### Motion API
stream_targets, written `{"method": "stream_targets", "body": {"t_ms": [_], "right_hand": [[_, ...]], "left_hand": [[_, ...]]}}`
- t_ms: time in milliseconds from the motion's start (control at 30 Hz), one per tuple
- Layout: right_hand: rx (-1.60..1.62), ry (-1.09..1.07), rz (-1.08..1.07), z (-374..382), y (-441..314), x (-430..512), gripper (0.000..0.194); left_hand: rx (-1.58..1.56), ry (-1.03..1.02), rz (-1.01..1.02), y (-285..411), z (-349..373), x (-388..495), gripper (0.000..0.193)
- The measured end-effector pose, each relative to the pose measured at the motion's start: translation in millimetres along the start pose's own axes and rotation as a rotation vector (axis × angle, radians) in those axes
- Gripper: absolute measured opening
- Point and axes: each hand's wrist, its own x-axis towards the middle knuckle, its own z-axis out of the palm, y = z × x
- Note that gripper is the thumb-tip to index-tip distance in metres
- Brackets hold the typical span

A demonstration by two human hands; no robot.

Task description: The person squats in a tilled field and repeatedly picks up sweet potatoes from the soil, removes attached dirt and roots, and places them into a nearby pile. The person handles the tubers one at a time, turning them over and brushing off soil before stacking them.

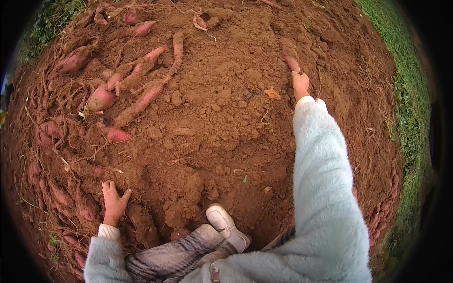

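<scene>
My right hand is stretched far forward, its fingers closed on the near end of a reddish sweet potato coated partly with soil. At the lower left, my left hand rests on the soil with thumb and fingers spread, beside a dirt-covered clump. Just beyond its fingertips a small pink bit of sweet potato shows in the earth. Farther forward lie a pink sweet potato, a long one and a rounder one with roots attached.
Many sweet potatoes with stringy roots lie along the left. A row of them lies at the lower right, beside green plants. My white shoe stands on loose, lumpy soil. A dry leaf lies near my right hand.
</scene>
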Motion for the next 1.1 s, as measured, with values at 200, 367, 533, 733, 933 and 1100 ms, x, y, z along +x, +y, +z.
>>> {"method": "stream_targets", "body": {"t_ms": [200,367,533,733,933,1100], "right_hand": [[0.194,-0.063,0.066,16,11,13,0.057],[0.276,-0.018,0.067,9,-7,1,0.054],[0.536,0.091,0.129,-36,-12,-84,0.034],[0.278,0.154,-0.125,-77,-20,-143,0.063],[-0.326,-0.19,-0.134,-36,-77,-46,0.088],[-0.118,-0.281,0.047,-21,-39,-26,0.055]], "left_hand": [[-0.034,-0.04,-0.027,-8,4,6,0.062],[-0.003,-0.021,0.002,-13,4,13,0.061],[-0.014,-0.05,-0.053,-12,2,17,0.06],[-0.031,-0.013,-0.039,-11,3,17,0.06],[-0.033,-0.017,-0.049,-14,4,18,0.063],[0.034,-0.074,-0.075,-19,8,28,0.071]]}}
